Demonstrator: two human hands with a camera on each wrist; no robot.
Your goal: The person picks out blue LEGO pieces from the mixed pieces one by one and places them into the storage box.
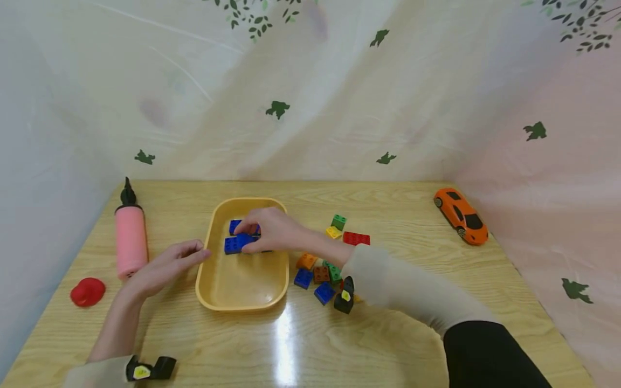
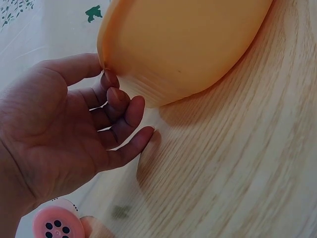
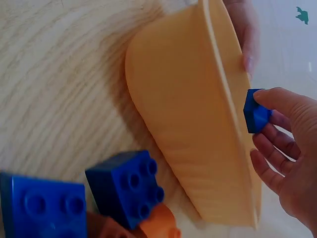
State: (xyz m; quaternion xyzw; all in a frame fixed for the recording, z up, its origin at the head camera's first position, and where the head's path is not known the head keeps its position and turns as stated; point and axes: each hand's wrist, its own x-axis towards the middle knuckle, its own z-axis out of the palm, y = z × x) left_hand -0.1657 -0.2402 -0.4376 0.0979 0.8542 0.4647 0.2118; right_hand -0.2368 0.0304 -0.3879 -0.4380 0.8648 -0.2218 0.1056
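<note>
My right hand [image 1: 274,229] is over the yellow tray [image 1: 242,308], pinching a blue toy brick [image 3: 256,111] between thumb and fingers. Below it, more blue bricks [image 1: 232,246] lie inside the tray, partly hidden by the hand. On the tray's left side, my left hand [image 1: 170,265] holds the rim between thumb and forefinger; its other fingers curl loosely outside the wall in the left wrist view. To the right of the tray lies a loose pile of bricks: blue [image 1: 324,293], orange [image 1: 306,262], brown [image 1: 321,275], green [image 1: 338,221], yellow [image 1: 333,232] and red [image 1: 356,238].
A pink hand pump [image 1: 131,237] with a black nozzle lies at the left, beside a small red object [image 1: 88,292]. An orange toy car [image 1: 461,216] stands at the far right. A patterned cloth [image 1: 330,97] hangs behind the wooden table [image 1: 388,345].
</note>
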